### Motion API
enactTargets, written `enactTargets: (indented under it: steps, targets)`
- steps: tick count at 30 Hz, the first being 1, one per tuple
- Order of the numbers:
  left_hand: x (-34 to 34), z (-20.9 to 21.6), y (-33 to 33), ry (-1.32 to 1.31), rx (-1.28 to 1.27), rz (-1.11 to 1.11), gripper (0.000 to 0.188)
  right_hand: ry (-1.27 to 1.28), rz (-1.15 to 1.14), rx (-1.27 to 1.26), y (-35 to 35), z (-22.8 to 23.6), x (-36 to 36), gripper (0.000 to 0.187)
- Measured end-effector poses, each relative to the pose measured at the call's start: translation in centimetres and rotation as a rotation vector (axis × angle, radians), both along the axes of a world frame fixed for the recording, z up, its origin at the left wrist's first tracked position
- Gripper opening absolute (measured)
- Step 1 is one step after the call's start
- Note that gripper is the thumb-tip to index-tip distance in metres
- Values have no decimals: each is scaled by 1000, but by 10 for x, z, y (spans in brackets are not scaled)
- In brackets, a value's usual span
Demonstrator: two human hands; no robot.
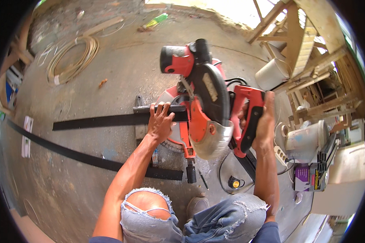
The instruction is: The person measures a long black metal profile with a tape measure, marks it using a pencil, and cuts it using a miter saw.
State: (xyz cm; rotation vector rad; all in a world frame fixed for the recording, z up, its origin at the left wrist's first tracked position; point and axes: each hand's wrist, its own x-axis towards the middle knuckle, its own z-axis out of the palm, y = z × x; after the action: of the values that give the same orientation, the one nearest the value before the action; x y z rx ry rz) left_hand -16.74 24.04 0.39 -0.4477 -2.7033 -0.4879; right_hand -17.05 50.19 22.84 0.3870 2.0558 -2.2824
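Observation:
A red and black miter saw (209,91) stands on the floor in front of my knees, its blade guard (211,141) lowered near the base. My right hand (264,123) is wrapped round the saw's red handle (243,109); the fingers pass behind it. A long black flat bar (95,121) lies across the saw base and sticks out to the left. With fingers bent over the saw's fence, my left hand (161,121) clamps this bar close to the guard. The bar's far end is hidden behind the guard.
Another long black bar (89,158) lies on the floor at left, by a spirit level (26,137). A tape measure (234,182) and a pencil (203,180) lie near my feet. At right are a power strip (280,155), a bucket (308,138) and wooden framing (298,44). A coil (74,60) lies far left.

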Motion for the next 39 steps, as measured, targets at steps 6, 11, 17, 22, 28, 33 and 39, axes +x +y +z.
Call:
enactTargets:
  steps: [6, 11, 17, 22, 28, 33, 39]
  targets:
    - [-3, -3, 3, -27, -29, 17, 34, -26, -20, 9, 0, 9, -17, 71]
    - [-3, -1, 2, -33, -50, 17, 34, -50, 55, 25, 1, 18, -27, 70]
    - [-3, -3, 6, -73, -111, 26, 33, 6, 103, 82, 5, 17, -26, 68]
    - [-2, 2, 2, -95, -136, 5, 34, 36, 130, 83, 1, 15, -27, 67]
    - [-4, 0, 3, -82, -114, -11, 54, 38, 137, 89, 3, 20, -25, 65]
    - [-5, 2, 2, -91, -150, -2, 57, 47, 139, 125, 3, 21, -24, 64]
    - [-4, 12, 9, -76, -119, -4, 37, 63, 143, 132, 3, 17, -26, 66]
